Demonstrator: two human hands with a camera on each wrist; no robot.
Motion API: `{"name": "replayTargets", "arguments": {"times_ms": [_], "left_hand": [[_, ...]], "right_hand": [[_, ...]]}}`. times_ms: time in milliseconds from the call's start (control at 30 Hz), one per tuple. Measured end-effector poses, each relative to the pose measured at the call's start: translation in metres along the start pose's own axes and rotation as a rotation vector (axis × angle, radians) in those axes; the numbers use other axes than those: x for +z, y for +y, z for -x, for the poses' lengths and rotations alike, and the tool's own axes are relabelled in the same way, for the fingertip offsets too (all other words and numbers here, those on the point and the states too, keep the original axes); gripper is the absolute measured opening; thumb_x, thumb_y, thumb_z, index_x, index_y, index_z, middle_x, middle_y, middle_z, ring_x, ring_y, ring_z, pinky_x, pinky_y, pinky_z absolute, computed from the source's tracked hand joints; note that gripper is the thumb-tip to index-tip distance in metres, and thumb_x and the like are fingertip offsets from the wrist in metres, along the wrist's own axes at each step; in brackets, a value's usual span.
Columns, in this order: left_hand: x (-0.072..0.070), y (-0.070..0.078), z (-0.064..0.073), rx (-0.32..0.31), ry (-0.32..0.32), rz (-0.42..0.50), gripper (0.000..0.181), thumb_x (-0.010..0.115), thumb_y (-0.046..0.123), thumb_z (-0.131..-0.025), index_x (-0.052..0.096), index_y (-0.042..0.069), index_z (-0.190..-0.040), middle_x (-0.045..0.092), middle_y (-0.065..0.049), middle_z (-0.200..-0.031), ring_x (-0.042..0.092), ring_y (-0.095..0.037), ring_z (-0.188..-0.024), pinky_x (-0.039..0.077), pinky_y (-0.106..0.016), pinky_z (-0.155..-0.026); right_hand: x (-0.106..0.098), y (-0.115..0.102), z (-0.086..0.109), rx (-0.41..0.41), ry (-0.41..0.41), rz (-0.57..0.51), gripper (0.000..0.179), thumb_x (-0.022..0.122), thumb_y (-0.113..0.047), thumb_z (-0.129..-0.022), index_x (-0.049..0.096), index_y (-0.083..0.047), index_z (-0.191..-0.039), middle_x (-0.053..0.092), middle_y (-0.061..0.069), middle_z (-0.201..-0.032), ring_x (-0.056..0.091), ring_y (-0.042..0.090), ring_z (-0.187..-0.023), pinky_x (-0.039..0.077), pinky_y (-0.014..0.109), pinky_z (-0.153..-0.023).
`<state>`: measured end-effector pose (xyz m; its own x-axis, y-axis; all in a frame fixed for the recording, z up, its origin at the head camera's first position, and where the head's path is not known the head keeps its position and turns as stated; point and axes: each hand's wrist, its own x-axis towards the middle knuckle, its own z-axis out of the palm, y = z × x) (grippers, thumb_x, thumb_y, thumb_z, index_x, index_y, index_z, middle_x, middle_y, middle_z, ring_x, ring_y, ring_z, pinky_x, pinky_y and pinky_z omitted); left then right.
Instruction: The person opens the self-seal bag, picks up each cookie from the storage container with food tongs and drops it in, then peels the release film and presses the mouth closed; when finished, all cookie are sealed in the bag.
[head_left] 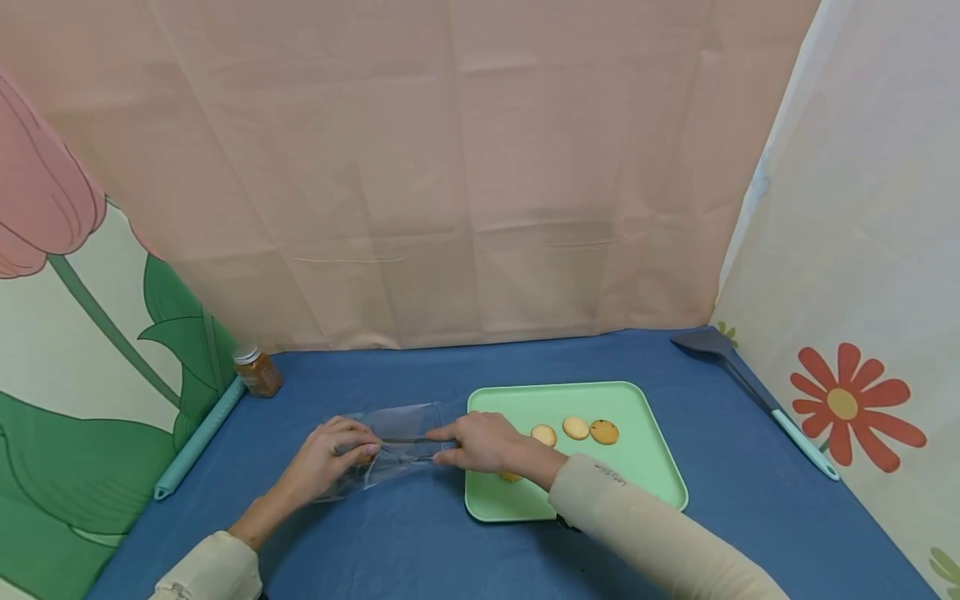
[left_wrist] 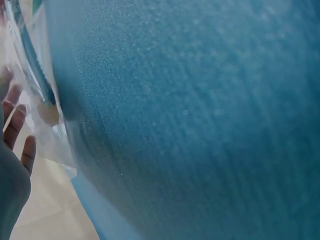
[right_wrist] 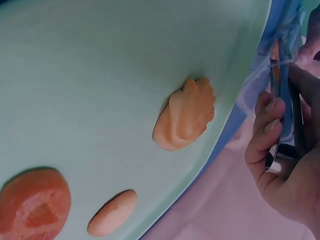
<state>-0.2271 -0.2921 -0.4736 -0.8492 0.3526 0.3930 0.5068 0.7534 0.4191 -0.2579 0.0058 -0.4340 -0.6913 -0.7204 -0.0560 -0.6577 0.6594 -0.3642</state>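
My left hand (head_left: 337, 454) holds a clear plastic bag (head_left: 405, 417) at the left, its fingers bent at the bag's opening. My right hand (head_left: 483, 446) grips metal tongs (right_wrist: 286, 110), which reach leftward into the bag. In the left wrist view, a pale cookie (left_wrist: 48, 114) shows through the plastic at the end of the tongs. A green tray (head_left: 645, 475) lies under my right forearm. On it are a pale round cookie (head_left: 576, 427), a browner one (head_left: 604, 432) and a ridged cookie (right_wrist: 185, 115); the forearm partly covers the tray.
A spice jar (head_left: 258, 372) with a silver lid stands at the back left. In front of it lies a teal roll (head_left: 198, 439) along the left edge. A spatula (head_left: 757, 396) with a teal handle rests by the right wall. Blue cloth (head_left: 405, 550) covers the table.
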Motion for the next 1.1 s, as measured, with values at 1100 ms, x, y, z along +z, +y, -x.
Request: {"name": "replayTargets", "arguments": {"times_ms": [1100], "left_hand": [[0.002, -0.003, 0.001, -0.009, 0.004, 0.028, 0.011, 0.071, 0.028, -0.094, 0.077, 0.032, -0.102, 0.071, 0.018, -0.102, 0.061, -0.002, -0.094, 0.052, -0.032, -0.077]], "right_hand": [[-0.013, 0.006, 0.010, 0.023, 0.012, -0.009, 0.046, 0.064, -0.046, -0.097, 0.058, -0.034, -0.142, 0.050, -0.010, -0.052, 0.038, 0.003, -0.044, 0.022, 0.023, -0.042]]}}
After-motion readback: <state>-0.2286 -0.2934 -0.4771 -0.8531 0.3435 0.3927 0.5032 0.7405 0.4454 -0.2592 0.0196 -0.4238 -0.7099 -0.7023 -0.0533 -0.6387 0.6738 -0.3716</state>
